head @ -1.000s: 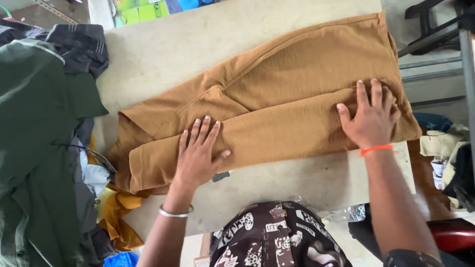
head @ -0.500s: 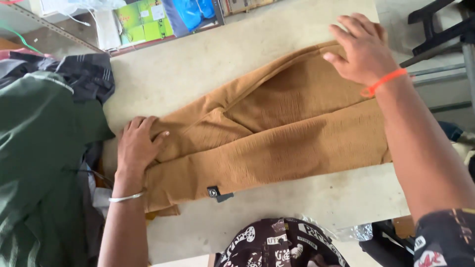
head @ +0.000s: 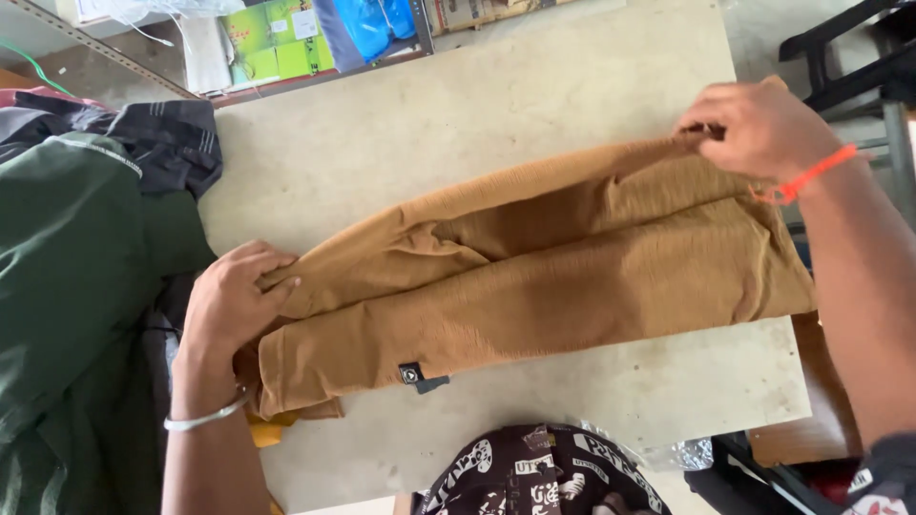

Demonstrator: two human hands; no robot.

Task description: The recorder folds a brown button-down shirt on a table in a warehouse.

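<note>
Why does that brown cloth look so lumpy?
The brown cloth is only half folded. The left hand bunches one end and the right hand pinches the far edge, so its top layer sits crooked. No rips or spills show.

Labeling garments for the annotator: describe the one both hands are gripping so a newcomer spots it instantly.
Start at the pale grey table; lying across its middle is the tan folded garment, ribbed fabric. The left hand grips its left end and the right hand pinches its upper right edge. Unlike the dark green cloth and black cloth piled at the left, it is tan and bears a small dark tag on its near edge.
</note>
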